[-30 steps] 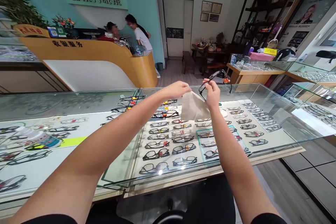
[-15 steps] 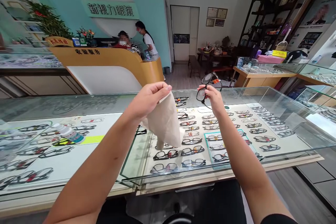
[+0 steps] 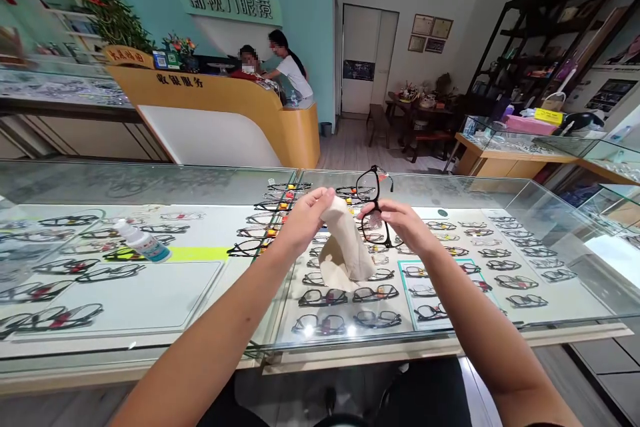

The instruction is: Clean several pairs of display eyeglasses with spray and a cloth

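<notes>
A pale beige cloth [image 3: 345, 247] hangs from my left hand [image 3: 306, 215], pinched between thumb and fingers. My right hand [image 3: 404, 221] grips a pair of black-framed eyeglasses [image 3: 376, 195] near the bridge. The glasses are turned on end, one lens above the other, with an orange-red tag by the upper lens. Cloth and glasses are close together above the glass display case [image 3: 295, 340]; whether they touch, I cannot tell. Under the glass lie rows of eyeglasses [image 3: 376, 292].
A white spray bottle [image 3: 145, 241] lies tilted on the glass to the left. Beyond the case stands a wooden reception counter [image 3: 225, 97], where two people are. More glass cases [image 3: 530, 147] are at the right, and a wooden bench [image 3: 379, 123] stands further back.
Both hands have come lower and nearer each other, bringing the cloth up to the glasses. The glasses now stand more upright. The camera view has shifted slightly left.
</notes>
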Demonstrator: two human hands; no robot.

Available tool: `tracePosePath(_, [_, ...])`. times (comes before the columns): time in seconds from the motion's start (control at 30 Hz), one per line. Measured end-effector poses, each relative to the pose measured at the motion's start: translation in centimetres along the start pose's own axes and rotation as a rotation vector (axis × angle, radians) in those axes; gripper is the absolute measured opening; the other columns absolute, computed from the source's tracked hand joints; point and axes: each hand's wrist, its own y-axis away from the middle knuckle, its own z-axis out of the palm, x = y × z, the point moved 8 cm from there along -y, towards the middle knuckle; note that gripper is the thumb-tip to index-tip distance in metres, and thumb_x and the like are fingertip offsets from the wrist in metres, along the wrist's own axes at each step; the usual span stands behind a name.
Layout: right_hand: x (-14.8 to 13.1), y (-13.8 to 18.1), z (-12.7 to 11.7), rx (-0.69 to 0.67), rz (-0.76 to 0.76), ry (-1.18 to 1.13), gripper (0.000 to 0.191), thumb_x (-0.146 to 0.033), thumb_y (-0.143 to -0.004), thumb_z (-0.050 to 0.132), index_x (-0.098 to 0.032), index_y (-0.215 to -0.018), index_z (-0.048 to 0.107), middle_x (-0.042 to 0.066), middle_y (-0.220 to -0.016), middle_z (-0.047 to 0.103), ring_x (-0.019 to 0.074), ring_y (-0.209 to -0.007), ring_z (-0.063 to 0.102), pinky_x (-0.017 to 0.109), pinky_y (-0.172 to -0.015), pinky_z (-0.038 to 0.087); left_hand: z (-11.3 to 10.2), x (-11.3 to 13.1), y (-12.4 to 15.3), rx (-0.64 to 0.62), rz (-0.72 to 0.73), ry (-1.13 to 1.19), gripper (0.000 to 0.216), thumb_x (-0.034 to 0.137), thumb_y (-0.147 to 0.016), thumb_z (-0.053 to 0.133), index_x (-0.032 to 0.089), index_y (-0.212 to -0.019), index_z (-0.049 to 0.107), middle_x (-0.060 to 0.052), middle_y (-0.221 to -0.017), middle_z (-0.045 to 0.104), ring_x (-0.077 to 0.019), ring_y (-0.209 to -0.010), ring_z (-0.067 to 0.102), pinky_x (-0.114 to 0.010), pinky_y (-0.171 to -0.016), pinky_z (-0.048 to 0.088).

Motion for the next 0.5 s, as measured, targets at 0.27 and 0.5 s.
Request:
tracePosePath(0.27, [0.7,0.1,2.3,-0.034,0.04,0.11,0.041,-0.059,-0.103,0.071,-0.022,-0.113,0.087,0.009,-0.119,0.084,0.0274,-0.115,0.072,0.039,-0.104,0.052,-0.6,-0.7,0.2,0.045,-0.031,0.145,0.073,0.076,-0.064,0.102,0.018,-0.084,0.063,0.001,-0.077,0.063,-0.0118,-0.066,0.057,-0.024,-0.059,0.051])
tracePosePath(0.5, [0.7,0.2,2.2,-0.015,0.037,0.139,0.047,-0.065,-0.104,0.071,-0.022,-0.112,0.088,0.009,-0.114,0.083,0.0253,-0.107,0.069,0.037,-0.096,0.05,-0.2,-0.4,0.3,0.0,-0.017,0.17,0.07,0.074,-0.067,0.102,0.02,-0.083,0.061,0.005,-0.073,0.056,-0.0093,-0.062,0.053,-0.021,-0.056,0.049])
